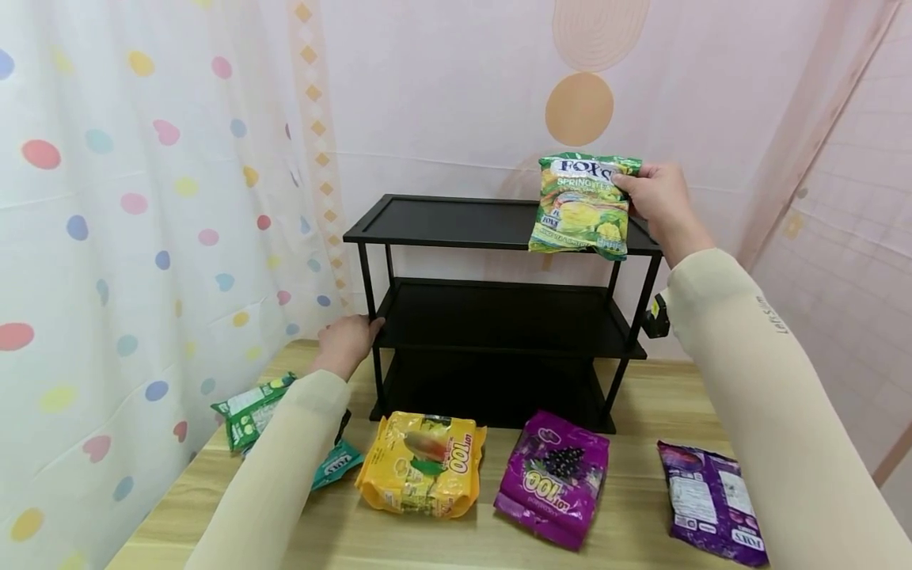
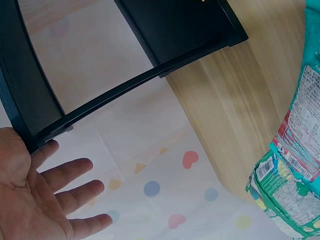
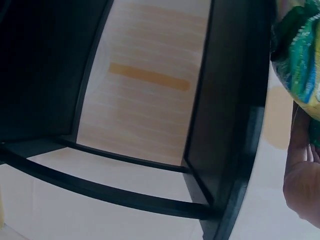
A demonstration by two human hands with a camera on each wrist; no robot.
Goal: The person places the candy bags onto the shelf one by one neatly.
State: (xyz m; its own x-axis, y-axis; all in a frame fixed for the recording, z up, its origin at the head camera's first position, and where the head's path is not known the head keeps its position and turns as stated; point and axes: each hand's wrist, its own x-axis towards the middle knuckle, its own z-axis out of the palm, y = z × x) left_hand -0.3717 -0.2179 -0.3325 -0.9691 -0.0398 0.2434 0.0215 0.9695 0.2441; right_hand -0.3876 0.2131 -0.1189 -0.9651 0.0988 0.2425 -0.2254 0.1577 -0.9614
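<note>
My right hand pinches the upper right side of a green and yellow candy bag marked Fox's. The bag is held upright in front of the right part of a black three-tier shelf's top tier. In the right wrist view, part of the bag and my fingers show at the right edge. My left hand touches the left edge of the middle tier. The left wrist view shows this hand with its fingers spread and mostly straight beside the shelf's edge; the thumb is hidden there.
On the wooden table before the shelf lie a yellow candy bag, a magenta one and, to the right, a purple one. Green and teal bags lie partly behind my left sleeve. Patterned curtains hang around.
</note>
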